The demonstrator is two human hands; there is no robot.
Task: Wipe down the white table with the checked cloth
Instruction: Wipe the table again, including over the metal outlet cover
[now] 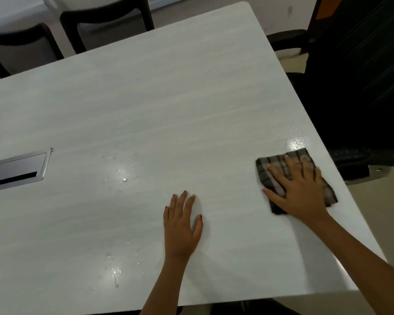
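Nearest me, a scatter of water droplets (114, 274) sits on the white table (191, 98), not yet wiped. Just past it the left hand (182, 226) lies flat on bare tabletop with its fingers straight and slightly spread, holding nothing; I read it as a brace. If it leans hard and the surface under it is damp, it could skid. A second droplet patch (123, 176) lies further in, well apart from the cloth, so it's easy to miss. On the right, the right hand (298, 189) presses palm-down on the checked cloth (329, 195) with the fingers splayed, and I see no pinch or curl. The cloth lies flat near the table's right edge. With only downward pressure, a fast stroke could bunch the cloth or let the hand slide off it. An outward stroke could push it over the edge. A shiny wet patch (296, 142) just beyond the cloth could get pushed off onto the black office chair (350, 87) alongside. At far left, the metal cable hatch (16, 171) has an open slot, and a leftward sweep could drive water into it. Two mesh-back chairs (109, 23) stand at the far side, out of the way.
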